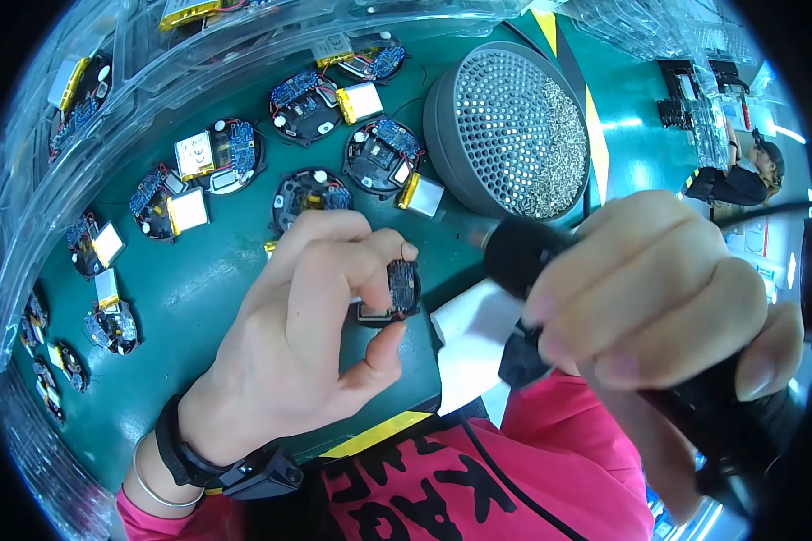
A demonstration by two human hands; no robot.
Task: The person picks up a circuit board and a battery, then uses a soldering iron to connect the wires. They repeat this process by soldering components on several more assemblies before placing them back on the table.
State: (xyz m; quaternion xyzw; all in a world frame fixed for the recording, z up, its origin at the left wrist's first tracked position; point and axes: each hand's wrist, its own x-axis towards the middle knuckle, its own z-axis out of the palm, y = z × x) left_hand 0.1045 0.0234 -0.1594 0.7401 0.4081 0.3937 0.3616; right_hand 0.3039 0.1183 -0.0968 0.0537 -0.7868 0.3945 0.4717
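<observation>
My left hand (284, 320) curls around a small round circuit-board unit (402, 287) on the green work surface. The fingers touch its upper edge and partly cover it; the thumb is bent close below. My right hand (650, 293) grips a black electric screwdriver (519, 257), held tilted above the surface to the right of the unit. Its blurred tip (478, 236) points up and left, apart from the unit. Just beyond my left hand lies another round board assembly (311, 194), partly hidden by the fingers.
A grey round bowl with a perforated plate (501, 117) holds many small screws (558, 153). Several board assemblies with silver batteries (189, 211) line the green mat. Clear plastic trays (144, 54) border the left and back. White paper (469, 343) lies nearby; a person (740, 176) sits far right.
</observation>
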